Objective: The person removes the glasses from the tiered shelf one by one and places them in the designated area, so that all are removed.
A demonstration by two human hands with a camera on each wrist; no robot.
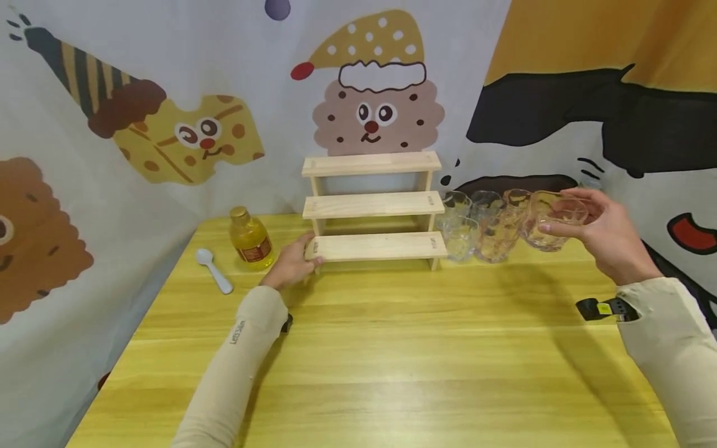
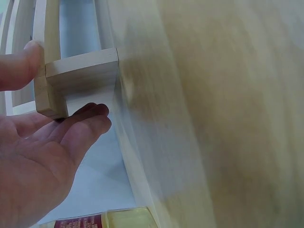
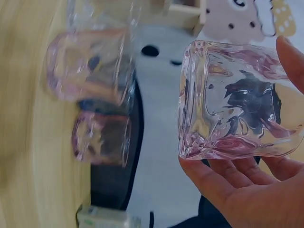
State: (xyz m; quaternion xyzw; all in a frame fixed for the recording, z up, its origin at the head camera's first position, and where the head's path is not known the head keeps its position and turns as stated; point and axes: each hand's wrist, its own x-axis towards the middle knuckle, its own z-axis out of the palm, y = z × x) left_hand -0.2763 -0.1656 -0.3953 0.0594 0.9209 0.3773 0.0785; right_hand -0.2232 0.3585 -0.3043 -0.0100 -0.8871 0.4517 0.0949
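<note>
A pale wooden three-step shelf rack (image 1: 374, 204) stands at the back of the table. My left hand (image 1: 292, 261) holds the left end of its lowest shelf; in the left wrist view the thumb lies against the shelf board (image 2: 52, 90) and the fingers reach beneath its end. Off to the right, my right hand (image 1: 613, 236) grips a pinkish see-through glass (image 3: 232, 99), thumb on one side and fingers on the other. That glass is raised off the table and tilted. Close by stand several more glasses, among them a pink glass (image 1: 495, 239) and a clear glass (image 1: 460, 239).
Left of the rack are a yellow bottle (image 1: 250, 239) with a red label and a white spoon (image 1: 214, 270). A cartoon-printed cloth (image 1: 291, 124) hangs behind the wood-grain table (image 1: 381, 361). A small pale object (image 3: 107, 217), its kind unclear, lies near the glasses.
</note>
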